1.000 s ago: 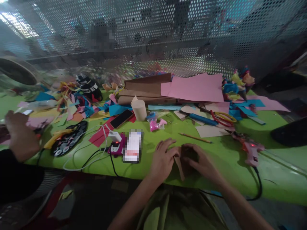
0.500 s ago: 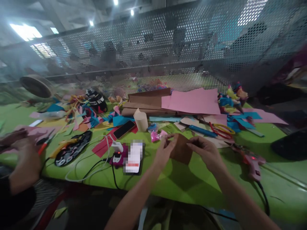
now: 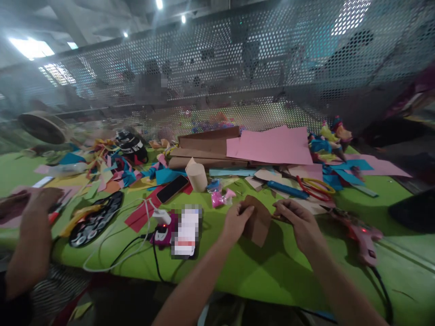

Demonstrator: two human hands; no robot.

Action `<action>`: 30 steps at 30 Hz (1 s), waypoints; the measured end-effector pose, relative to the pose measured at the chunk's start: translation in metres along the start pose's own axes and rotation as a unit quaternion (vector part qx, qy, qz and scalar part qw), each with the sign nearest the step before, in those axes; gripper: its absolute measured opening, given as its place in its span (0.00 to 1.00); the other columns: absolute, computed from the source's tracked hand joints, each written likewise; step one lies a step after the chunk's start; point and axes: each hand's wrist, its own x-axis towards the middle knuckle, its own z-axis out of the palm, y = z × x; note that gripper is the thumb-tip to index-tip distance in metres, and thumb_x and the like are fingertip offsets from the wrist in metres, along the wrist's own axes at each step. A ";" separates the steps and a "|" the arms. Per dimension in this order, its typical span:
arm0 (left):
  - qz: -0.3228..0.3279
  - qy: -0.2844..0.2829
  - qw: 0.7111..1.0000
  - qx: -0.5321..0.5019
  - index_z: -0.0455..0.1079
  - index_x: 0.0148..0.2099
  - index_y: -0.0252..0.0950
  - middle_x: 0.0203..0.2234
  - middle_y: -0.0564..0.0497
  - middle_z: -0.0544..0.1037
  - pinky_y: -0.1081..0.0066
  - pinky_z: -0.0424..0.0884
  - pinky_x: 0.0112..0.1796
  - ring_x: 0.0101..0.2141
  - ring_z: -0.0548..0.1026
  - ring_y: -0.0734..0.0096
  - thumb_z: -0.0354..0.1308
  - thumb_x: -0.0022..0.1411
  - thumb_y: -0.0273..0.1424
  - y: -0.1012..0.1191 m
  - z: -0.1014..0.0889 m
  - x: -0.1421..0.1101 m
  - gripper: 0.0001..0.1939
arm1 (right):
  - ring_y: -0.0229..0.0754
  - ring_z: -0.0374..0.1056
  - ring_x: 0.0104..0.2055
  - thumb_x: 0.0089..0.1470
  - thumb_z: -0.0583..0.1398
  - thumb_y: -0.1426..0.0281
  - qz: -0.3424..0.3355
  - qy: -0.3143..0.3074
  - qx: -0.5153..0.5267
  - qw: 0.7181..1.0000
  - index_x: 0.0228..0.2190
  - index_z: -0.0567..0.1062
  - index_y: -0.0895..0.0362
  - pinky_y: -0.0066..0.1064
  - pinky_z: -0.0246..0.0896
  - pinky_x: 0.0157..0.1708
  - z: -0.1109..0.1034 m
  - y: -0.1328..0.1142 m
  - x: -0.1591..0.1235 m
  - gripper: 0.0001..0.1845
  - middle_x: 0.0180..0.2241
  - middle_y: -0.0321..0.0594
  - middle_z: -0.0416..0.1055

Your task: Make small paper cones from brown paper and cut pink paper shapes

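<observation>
Above the table (image 3: 268, 285), left fingers (image 3: 249, 212) pinch brown paper (image 3: 260, 226); right fingers (image 3: 284, 209) curl, hold unclear.

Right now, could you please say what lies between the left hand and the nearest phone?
Just bare table separates left hand and phone in the head view.

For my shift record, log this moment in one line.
left hand: holds curved brown paper piece | right hand: alongside, grip unclear

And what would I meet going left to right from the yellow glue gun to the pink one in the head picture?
Yellow glue gun, white charger, lit phone, left grip, brown paper, right grip, pink glue gun.
</observation>
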 end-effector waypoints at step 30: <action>0.002 -0.179 0.982 0.067 0.80 0.38 0.35 0.33 0.48 0.83 0.67 0.69 0.36 0.35 0.77 0.60 0.65 0.56 0.41 0.010 -0.003 -0.020 0.14 | 0.37 0.47 0.23 0.43 0.72 0.58 -0.068 0.044 0.069 0.994 0.16 0.54 0.52 0.32 0.49 0.24 -0.004 0.011 -0.008 0.31 0.19 0.29 0.47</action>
